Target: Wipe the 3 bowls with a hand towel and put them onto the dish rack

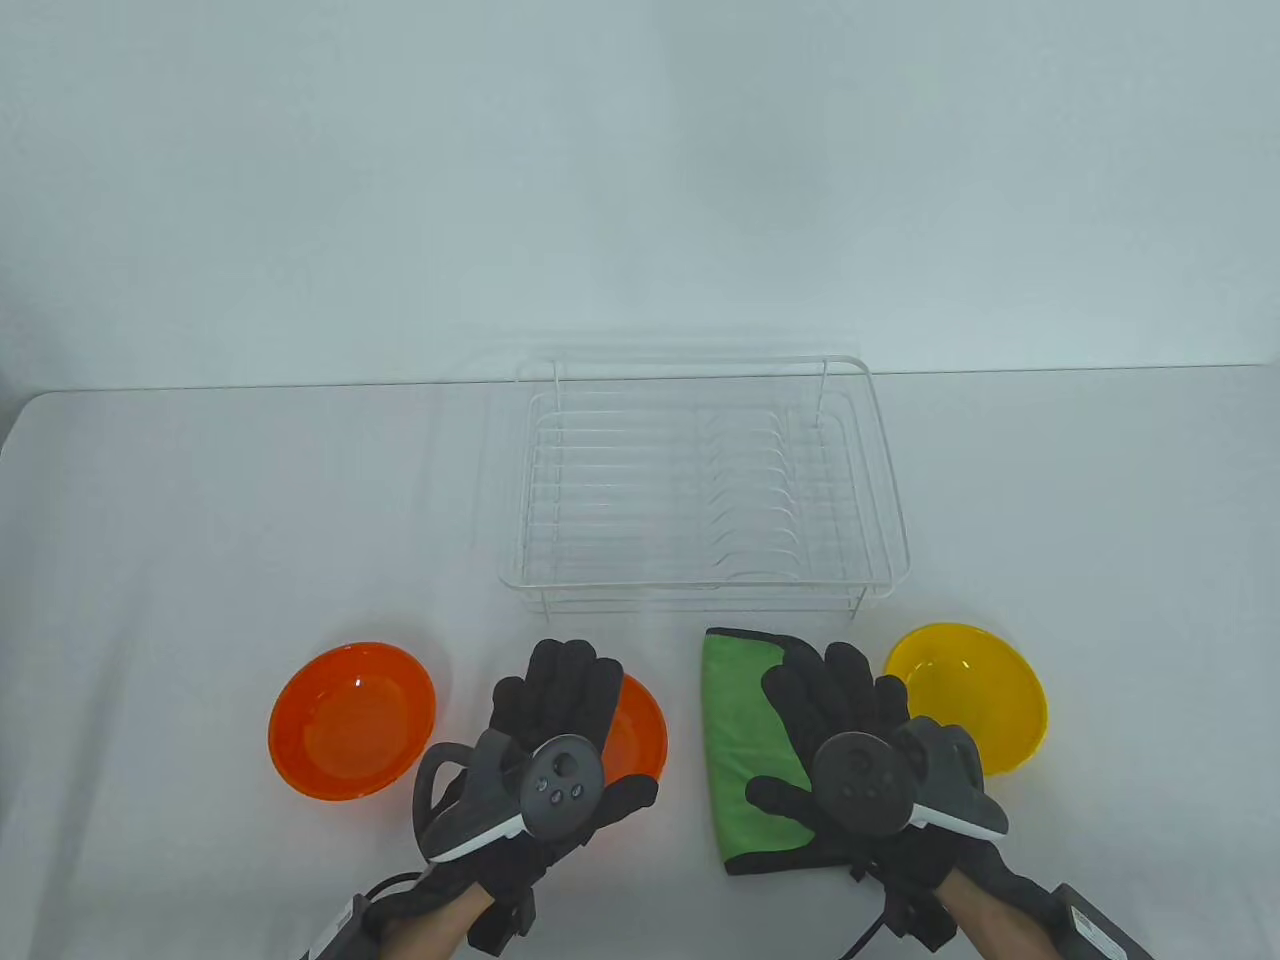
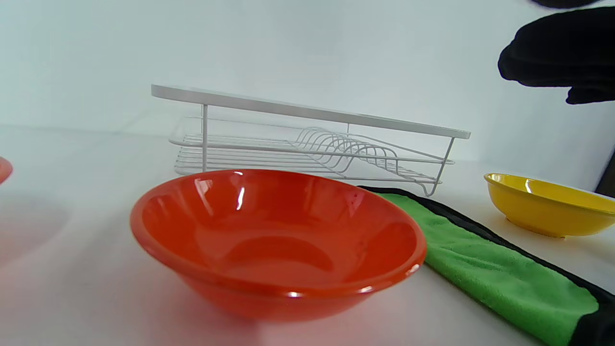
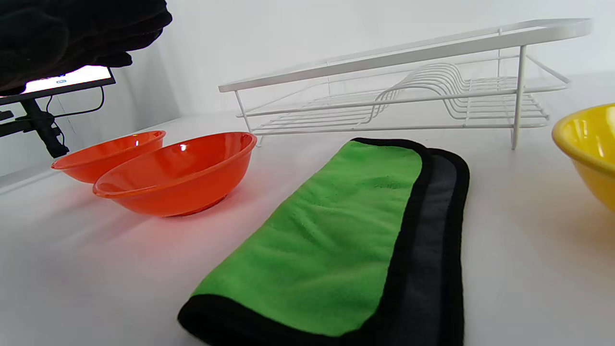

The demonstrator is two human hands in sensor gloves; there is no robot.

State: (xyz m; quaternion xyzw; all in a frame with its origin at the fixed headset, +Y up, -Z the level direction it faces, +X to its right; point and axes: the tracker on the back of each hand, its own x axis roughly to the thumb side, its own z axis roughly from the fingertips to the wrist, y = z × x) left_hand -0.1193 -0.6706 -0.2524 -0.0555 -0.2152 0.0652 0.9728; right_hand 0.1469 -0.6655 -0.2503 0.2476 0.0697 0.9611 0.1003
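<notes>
Two orange bowls stand near the table's front: one at the left (image 1: 352, 720), the other (image 1: 636, 735) partly under my left hand (image 1: 560, 690), whose straight fingers hover above it. The wrist views show this middle bowl (image 2: 276, 240) (image 3: 180, 173) upright on the table. A folded green hand towel (image 1: 745, 760) (image 3: 326, 235) with a black edge lies flat right of it. My right hand (image 1: 835, 700) hovers over the towel with fingers spread, holding nothing. A yellow bowl (image 1: 975, 690) (image 2: 547, 204) stands at the right. The white wire dish rack (image 1: 705, 480) is behind them.
The rack (image 3: 408, 86) holds nothing and has plate slots on its right half. A screen on a stand (image 3: 57, 86) is off the table's left side. Bare table lies left and right of the rack.
</notes>
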